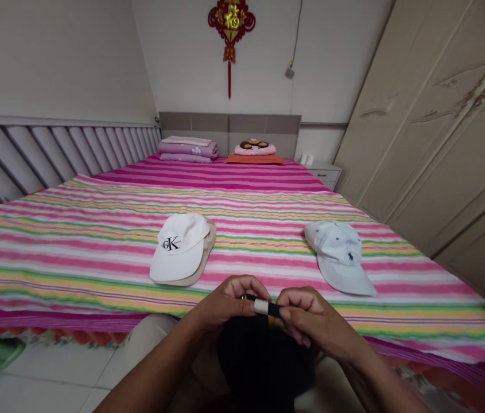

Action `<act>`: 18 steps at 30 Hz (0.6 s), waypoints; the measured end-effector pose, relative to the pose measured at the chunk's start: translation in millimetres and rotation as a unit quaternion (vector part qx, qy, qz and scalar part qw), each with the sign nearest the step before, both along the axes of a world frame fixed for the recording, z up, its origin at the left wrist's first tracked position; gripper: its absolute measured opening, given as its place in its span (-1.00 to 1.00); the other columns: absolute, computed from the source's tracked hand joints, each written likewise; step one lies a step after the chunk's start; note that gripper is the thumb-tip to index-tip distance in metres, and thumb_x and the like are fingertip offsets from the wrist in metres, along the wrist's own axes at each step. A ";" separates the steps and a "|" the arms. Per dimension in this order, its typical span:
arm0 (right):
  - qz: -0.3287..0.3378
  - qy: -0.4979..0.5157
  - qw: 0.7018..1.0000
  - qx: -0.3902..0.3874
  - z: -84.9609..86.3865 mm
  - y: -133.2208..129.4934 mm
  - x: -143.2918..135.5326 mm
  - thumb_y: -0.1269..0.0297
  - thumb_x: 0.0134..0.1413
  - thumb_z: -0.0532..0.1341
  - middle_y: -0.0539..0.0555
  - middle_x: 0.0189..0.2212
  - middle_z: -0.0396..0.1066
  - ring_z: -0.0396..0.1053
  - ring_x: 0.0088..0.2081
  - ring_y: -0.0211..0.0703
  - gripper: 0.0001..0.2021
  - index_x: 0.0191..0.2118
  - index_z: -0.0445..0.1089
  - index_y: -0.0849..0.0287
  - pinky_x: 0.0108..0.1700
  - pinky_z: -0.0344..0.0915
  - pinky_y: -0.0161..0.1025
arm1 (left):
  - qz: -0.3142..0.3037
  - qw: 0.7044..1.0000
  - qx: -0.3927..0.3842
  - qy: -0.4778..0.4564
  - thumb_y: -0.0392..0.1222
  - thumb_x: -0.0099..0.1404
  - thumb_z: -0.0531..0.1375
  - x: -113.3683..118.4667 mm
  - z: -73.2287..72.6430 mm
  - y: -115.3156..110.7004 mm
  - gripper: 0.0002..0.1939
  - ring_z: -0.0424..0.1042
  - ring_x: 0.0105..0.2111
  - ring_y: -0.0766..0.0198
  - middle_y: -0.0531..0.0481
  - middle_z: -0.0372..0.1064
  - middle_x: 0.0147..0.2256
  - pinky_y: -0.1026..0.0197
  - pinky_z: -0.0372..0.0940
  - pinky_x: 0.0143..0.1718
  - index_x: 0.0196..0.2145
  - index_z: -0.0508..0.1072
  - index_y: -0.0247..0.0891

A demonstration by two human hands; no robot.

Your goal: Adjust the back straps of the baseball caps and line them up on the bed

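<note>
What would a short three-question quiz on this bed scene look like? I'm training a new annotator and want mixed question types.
1. True or false: the white cotton baseball cap with black letters lies stacked on a beige cap.
2. Which hand pinches the black strap with the pale band of the black fabric cap? A) only the left hand B) only the right hand C) both hands
3. Fill in: the pale blue cap with a small dark emblem lies on the ____ striped bedsheet, apart from both hands.

Key: 1 true; 2 C; 3 pink, or multicoloured.
</note>
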State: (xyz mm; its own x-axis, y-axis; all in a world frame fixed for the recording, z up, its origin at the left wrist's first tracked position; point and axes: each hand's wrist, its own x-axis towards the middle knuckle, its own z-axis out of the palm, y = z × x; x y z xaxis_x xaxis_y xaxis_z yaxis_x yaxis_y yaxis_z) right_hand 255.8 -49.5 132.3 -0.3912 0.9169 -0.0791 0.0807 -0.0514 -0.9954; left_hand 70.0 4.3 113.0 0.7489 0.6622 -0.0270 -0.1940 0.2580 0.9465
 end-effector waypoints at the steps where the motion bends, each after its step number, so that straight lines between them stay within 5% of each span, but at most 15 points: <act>1: 0.005 0.014 1.000 -0.003 0.0 0.3 -0.1 0.08 -0.07 0.16 -0.15 -0.76 0.08 -0.05 -0.74 -0.45 -0.72 -0.50 0.31 0.23 -0.71 -0.11 -0.44 | 0.001 1.000 0.001 -0.011 -0.16 -0.06 0.30 0.6 0.3 -0.6 -0.71 0.26 -0.57 0.43 0.03 0.34 -0.53 0.39 0.05 -0.54 -0.36 0.39 -0.32; 12: -0.007 0.067 0.998 -0.016 -0.7 4.0 -2.3 0.21 -0.14 0.24 -0.15 -0.76 0.00 -0.15 -0.70 -0.47 -0.79 -0.53 0.40 0.29 -0.68 -0.25 -0.41 | 0.059 0.997 0.038 -0.013 -0.15 -0.09 0.32 4.0 0.2 -5.6 -0.74 0.22 -0.56 0.44 0.06 0.32 -0.55 0.38 0.05 -0.52 -0.43 0.42 -0.32; 18: -0.044 0.113 0.992 -0.035 -7.4 6.8 -2.7 0.14 -0.18 0.26 -0.17 -0.79 0.01 -0.18 -0.71 -0.47 -0.74 -0.57 0.34 0.28 -0.67 -0.30 -0.38 | 0.114 0.985 0.126 0.034 -0.13 -0.06 0.29 3.7 -3.2 -5.9 -0.75 0.19 -0.54 0.41 0.05 0.31 -0.53 0.35 0.06 -0.48 -0.41 0.46 -0.33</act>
